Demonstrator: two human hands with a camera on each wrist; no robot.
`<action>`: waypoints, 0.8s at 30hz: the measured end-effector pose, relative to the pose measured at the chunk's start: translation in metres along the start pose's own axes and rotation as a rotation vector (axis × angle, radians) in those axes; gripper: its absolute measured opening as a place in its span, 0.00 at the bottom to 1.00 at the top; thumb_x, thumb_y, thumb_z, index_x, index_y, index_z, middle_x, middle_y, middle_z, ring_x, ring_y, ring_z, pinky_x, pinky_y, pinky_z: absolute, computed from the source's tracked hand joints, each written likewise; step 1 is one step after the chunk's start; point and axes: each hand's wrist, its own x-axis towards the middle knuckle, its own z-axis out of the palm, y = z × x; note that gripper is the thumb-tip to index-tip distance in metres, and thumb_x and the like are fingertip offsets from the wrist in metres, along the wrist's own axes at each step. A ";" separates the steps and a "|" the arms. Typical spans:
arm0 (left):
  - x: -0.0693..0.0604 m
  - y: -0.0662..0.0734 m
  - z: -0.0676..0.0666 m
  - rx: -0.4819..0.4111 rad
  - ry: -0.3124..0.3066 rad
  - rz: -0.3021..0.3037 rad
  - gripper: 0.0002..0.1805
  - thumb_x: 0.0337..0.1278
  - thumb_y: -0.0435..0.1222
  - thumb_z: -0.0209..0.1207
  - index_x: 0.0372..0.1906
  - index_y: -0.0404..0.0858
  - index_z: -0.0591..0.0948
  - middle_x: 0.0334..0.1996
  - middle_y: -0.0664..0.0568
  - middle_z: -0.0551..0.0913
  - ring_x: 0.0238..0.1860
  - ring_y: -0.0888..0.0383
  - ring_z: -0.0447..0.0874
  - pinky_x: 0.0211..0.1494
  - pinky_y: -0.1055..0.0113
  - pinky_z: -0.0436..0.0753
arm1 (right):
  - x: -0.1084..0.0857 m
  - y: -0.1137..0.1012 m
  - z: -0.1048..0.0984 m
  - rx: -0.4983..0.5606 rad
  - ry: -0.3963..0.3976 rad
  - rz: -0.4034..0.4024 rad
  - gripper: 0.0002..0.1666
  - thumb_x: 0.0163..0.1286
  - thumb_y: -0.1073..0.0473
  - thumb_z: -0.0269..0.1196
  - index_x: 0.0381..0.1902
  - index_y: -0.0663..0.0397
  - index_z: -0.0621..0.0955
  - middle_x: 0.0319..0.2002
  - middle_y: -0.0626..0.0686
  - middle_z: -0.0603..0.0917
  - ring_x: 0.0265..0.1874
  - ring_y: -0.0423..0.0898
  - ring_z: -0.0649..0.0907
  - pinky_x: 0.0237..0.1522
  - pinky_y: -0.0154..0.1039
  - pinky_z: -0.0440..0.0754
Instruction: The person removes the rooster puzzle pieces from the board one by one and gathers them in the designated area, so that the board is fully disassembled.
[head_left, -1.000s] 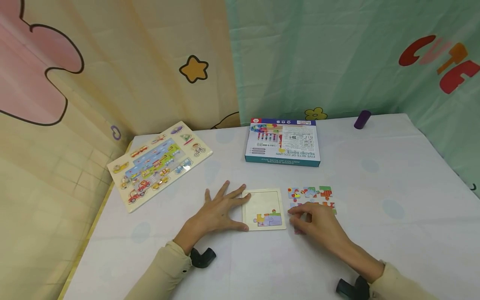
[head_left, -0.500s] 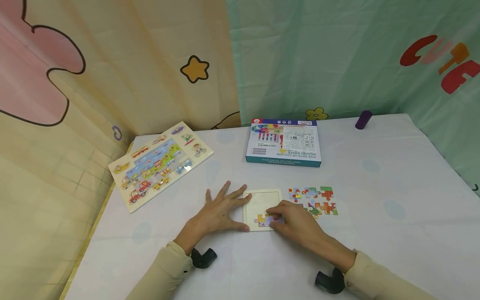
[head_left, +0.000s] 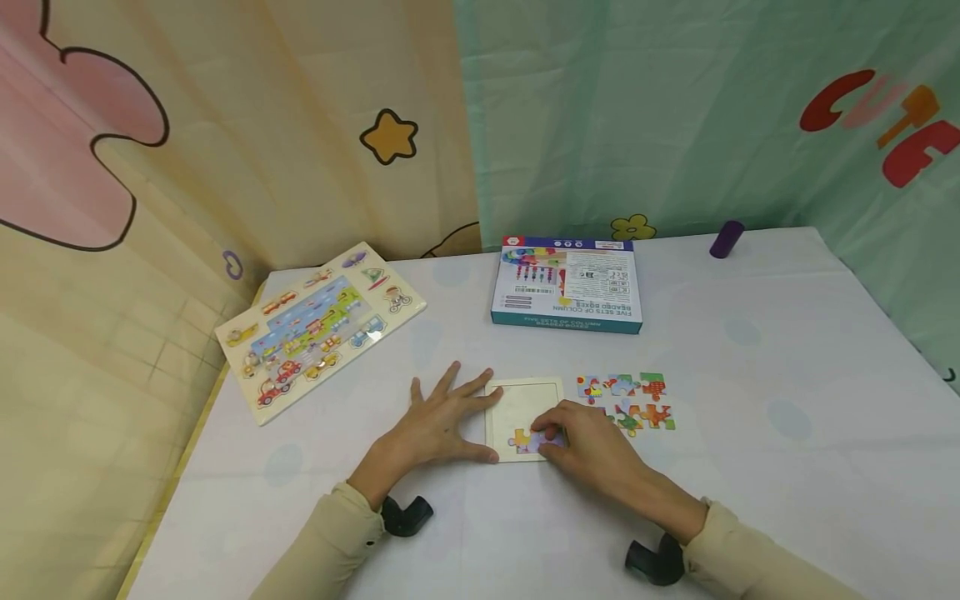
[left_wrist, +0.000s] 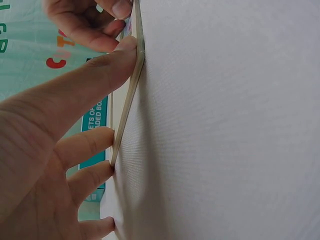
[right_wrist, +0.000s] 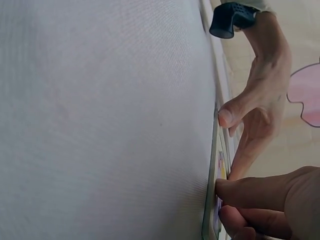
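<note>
A small pale wooden puzzle tray (head_left: 519,404) lies flat on the white tablecloth. Yellow and purple jigsaw pieces (head_left: 521,440) sit joined along its lower edge. My left hand (head_left: 435,425) is spread at the tray's left side, its thumb and fingertips touching the edge, as the left wrist view also shows. Over the lower right corner, my right hand (head_left: 596,446) has thumb and index finger pinched at a jigsaw piece, mostly hidden under the fingers. Several loose jigsaw pieces (head_left: 655,416) lie in rows right of the tray, partly behind the right hand.
A bead-toy box (head_left: 566,285) lies behind the tray. At the back left is a larger picture puzzle board (head_left: 322,333). A purple cylinder (head_left: 726,240) sits near the table's back edge, before the curtain (head_left: 675,125).
My right hand has moved left from the loose pieces to the tray's lower right corner and stayed there during the last half second. The left hand has kept its place.
</note>
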 end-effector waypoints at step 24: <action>0.001 0.000 0.000 0.015 -0.006 -0.003 0.49 0.36 0.60 0.74 0.70 0.53 0.71 0.76 0.58 0.56 0.78 0.41 0.37 0.64 0.23 0.37 | -0.004 0.003 -0.005 0.141 0.015 -0.022 0.08 0.59 0.60 0.73 0.32 0.39 0.84 0.29 0.35 0.83 0.16 0.36 0.70 0.19 0.31 0.69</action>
